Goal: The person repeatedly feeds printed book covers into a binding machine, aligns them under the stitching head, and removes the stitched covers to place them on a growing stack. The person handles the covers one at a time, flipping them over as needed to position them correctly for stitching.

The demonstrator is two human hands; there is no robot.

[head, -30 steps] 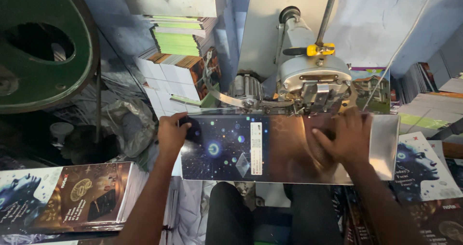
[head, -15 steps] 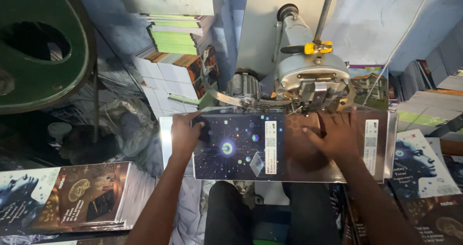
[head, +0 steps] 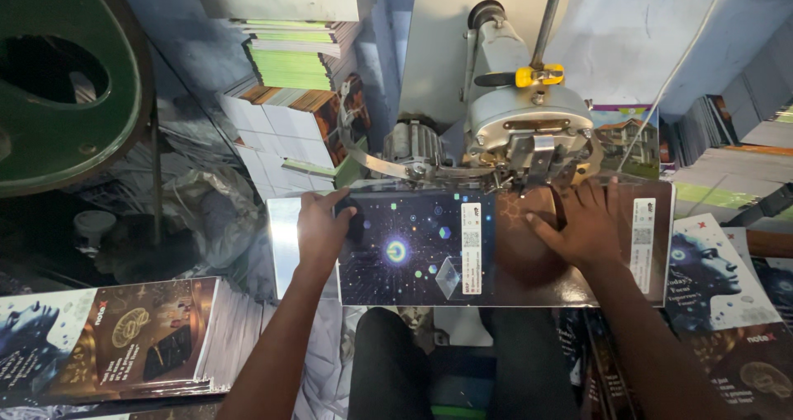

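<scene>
I have little room above the dark printed cover sheet (head: pixel 429 251): the grey stitching machine head (head: pixel 529 127) overhangs its upper edge at centre frame, so the sheet's lower half is the only open surface. My left hand (head: pixel 320 226) grips the sheet's left edge, with a bare strip of metal table (head: pixel 281 238) beside it. My right hand (head: pixel 588 222) lies flat just below the machine. Stacked booklets (head: pixel 124 341) block the lower left, loose covers (head: pixel 719 271) crowd the right, and a green wheel (head: pixel 58 81) fills the upper left.
</scene>
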